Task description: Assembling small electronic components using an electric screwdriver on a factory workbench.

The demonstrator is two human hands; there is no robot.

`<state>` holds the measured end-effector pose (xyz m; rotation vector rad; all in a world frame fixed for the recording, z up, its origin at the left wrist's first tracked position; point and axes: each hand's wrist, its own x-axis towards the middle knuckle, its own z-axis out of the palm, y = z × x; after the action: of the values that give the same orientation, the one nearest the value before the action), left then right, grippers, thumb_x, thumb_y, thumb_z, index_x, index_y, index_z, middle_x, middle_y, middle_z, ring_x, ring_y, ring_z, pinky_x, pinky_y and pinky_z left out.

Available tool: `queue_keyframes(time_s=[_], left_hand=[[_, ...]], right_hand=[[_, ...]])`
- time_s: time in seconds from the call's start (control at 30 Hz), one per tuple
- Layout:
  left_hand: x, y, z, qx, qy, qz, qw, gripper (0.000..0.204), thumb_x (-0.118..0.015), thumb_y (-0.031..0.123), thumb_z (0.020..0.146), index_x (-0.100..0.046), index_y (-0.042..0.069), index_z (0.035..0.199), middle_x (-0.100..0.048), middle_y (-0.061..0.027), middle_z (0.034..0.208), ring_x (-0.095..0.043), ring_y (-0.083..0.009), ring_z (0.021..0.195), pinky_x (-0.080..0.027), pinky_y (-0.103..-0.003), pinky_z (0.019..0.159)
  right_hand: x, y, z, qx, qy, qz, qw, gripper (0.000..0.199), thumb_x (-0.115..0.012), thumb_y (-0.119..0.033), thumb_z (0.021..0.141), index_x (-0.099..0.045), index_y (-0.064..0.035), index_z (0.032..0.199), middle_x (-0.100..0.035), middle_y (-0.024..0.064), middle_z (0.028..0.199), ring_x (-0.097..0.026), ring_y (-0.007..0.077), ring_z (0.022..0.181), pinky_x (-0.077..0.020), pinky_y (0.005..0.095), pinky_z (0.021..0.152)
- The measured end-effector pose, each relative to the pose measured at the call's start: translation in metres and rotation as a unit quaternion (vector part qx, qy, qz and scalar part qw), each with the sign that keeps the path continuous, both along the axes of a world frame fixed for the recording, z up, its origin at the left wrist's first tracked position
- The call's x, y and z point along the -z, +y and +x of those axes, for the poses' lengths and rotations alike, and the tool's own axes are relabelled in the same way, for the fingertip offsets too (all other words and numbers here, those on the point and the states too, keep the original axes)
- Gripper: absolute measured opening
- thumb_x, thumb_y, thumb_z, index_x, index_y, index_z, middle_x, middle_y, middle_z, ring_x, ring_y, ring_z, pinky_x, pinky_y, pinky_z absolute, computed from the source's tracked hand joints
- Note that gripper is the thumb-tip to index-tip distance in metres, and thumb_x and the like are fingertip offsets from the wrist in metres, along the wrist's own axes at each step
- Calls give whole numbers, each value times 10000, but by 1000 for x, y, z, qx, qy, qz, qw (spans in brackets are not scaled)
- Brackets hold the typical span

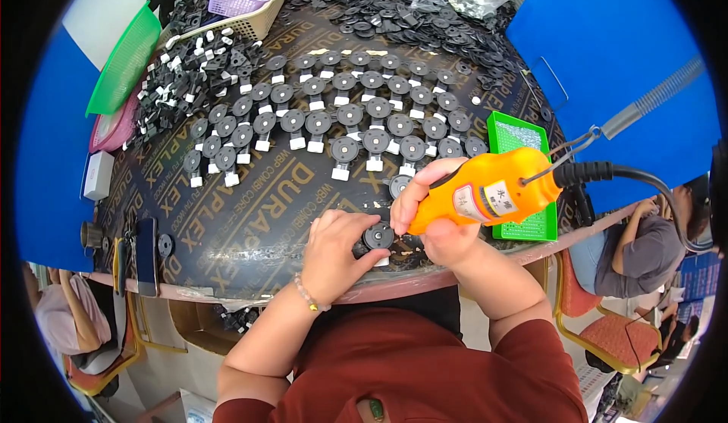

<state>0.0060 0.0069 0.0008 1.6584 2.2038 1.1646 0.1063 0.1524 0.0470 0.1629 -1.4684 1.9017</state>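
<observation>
At the table's near edge, my left hand (334,250) has its thumb and fingers curved round a small black disc-shaped part (378,236) with a pale centre, steadying it on the tabletop. My right hand (447,233) grips an orange electric screwdriver (493,188), its front end tilted down toward that part; the bit itself is hard to make out. A black cable and a coiled spring hanger (656,93) run from the tool's back end. Beyond my hands, several similar black discs with white tabs (345,150) lie in curved rows.
A green tray (547,230) lies under and beside the screwdriver. Loose black discs (379,10) heap at the far side; black and white pieces (193,74) pile at far left near a green basket (125,63). A phone (147,256) rests at left. Other people sit on both sides.
</observation>
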Motion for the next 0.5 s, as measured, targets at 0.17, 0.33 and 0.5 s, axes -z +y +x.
queue_keyframes(time_s=[0.17, 0.33, 0.5], left_hand=[[0, 0, 0, 1, -3, 11, 1000, 443, -811, 191, 635, -638, 83, 1029, -654, -55, 1004, -553, -273, 938, -396, -390, 862], [3, -1, -2, 5, 14, 3, 1000, 480, -804, 259, 656, -650, 94, 1079, -648, -48, 1025, -555, -250, 966, -411, -384, 852], [4, -1, -2, -1, 16, 3, 1000, 483, -804, 259, 652, -648, 95, 1080, -647, -45, 1024, -554, -248, 962, -411, -383, 855]], right_hand=[[6, 2, -2, -7, 7, -4, 1000, 548, -712, -387, 840, -410, -35, 1130, -559, 118, 735, -564, 200, 585, -504, 334, 564], [7, 3, -1, -12, -8, 64, 998, 489, -725, -321, 843, -428, -39, 1111, -571, 113, 729, -577, 203, 595, -506, 340, 569], [7, 4, 0, -12, -41, 136, 990, 492, -759, -293, 814, -443, -54, 1104, -582, 109, 737, -589, 202, 616, -510, 337, 586]])
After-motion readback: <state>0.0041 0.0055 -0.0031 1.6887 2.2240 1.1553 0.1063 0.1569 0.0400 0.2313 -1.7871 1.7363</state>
